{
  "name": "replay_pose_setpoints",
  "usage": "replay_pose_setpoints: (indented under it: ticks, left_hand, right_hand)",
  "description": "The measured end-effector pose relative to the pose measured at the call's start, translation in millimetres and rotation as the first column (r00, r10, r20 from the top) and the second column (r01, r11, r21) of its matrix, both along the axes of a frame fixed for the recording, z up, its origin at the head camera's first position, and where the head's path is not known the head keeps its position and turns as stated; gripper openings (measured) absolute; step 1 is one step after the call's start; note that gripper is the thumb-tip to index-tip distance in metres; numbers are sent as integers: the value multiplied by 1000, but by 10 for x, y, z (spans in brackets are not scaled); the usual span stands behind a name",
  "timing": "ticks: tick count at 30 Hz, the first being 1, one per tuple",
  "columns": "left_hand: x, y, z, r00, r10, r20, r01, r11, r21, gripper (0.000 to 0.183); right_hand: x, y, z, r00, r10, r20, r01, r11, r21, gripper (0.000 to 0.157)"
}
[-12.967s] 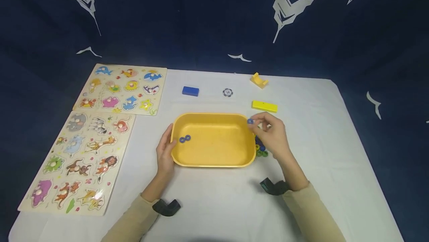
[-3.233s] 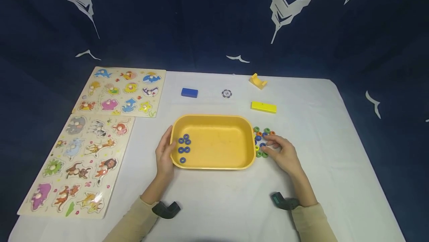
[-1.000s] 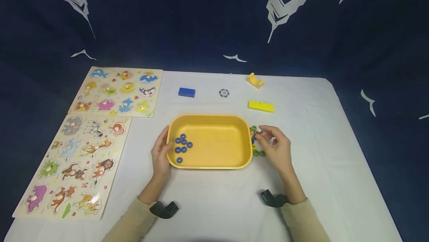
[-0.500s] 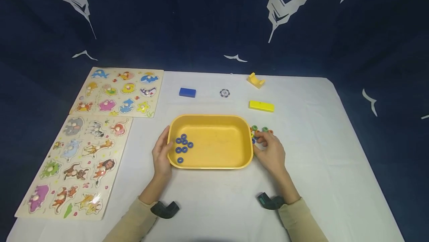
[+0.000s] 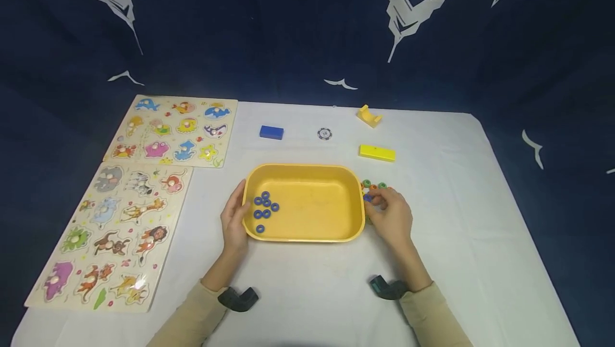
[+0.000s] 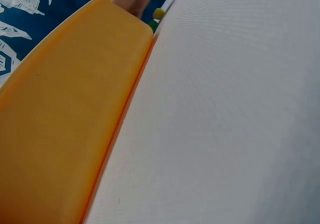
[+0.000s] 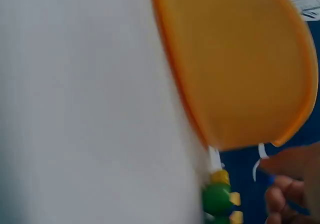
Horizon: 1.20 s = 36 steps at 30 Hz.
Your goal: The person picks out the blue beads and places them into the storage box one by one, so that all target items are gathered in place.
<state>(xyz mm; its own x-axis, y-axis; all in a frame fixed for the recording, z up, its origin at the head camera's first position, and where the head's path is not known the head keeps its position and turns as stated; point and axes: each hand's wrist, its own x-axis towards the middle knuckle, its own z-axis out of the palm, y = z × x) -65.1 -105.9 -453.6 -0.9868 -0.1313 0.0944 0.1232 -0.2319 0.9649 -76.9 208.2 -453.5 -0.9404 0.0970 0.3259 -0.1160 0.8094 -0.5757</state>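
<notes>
While our left hand (image 5: 235,221) rests flat against the yellow tray's (image 5: 307,237) left wall (fingers straight, together), our right hand (image 5: 393,215) sits palm-down over the coloured rings (image 5: 373,185) beside its right wall; finger state unclear.

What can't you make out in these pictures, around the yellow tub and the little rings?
- Head view: the right hand covers part of the ring pile; whether it pinches one cannot be told.
- Right wrist view: blurred; fingertips cut by the edge.
- Left wrist view: tub wall fills it; the left hand is unseen.
- Head view: round token marking too small.
</notes>
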Motion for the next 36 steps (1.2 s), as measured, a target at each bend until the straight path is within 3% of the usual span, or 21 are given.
replay_pose_setpoints:
  ticks: [3, 6, 11, 16, 20, 27, 29, 32, 36]
  left_hand:
    - [6, 12, 16, 1000, -2, -2, 2, 1000, 4, 49]
    - [-8, -3, -51, 1000, -2, -8, 2, 1000, 7, 49]
    - [-28, -28, -87, 1000, 5, -12, -5, 1000, 14, 49]
    - [3, 8, 17, 1000, -1, 2, 1, 1000, 14, 49]
    - [21, 21, 50, 1000, -3, 20, 3, 1000, 3, 49]
    - [15, 20, 18, 1000, 3, 20, -3, 1000, 3, 50]
    - [-1, 7, -23, 1000, 0, 11, 0, 1000, 10, 49]
    - [-27, -9, -92, 1000, -2, 5, 2, 1000, 23, 49]
    - [-47, -12, -152, 1000, -1, 4, 1, 1000, 28, 48]
  right_hand:
    - [-60, -40, 225, 997, 54, -59, -59, 994, -93, 18]
    - [-149, -202, 472, 983, 174, -52, -180, 970, -161, 19]
    - [-346, -754, 678, 917, 387, 97, -368, 914, -168, 18]
    - [-475, -1258, 524, 849, 451, 275, -452, 890, -63, 17]
    - [-499, -1469, 337, 826, 421, 375, -461, 887, 20, 18]
    - [-512, -1582, 197, 790, 465, 399, -521, 853, 38, 24]
    - [-502, -1577, 217, 790, 475, 387, -531, 846, 44, 27]
    - [-459, -1524, 291, 820, 468, 330, -516, 854, 70, 30]
    - [-343, -1322, 431, 871, 472, 133, -480, 877, 33, 29]
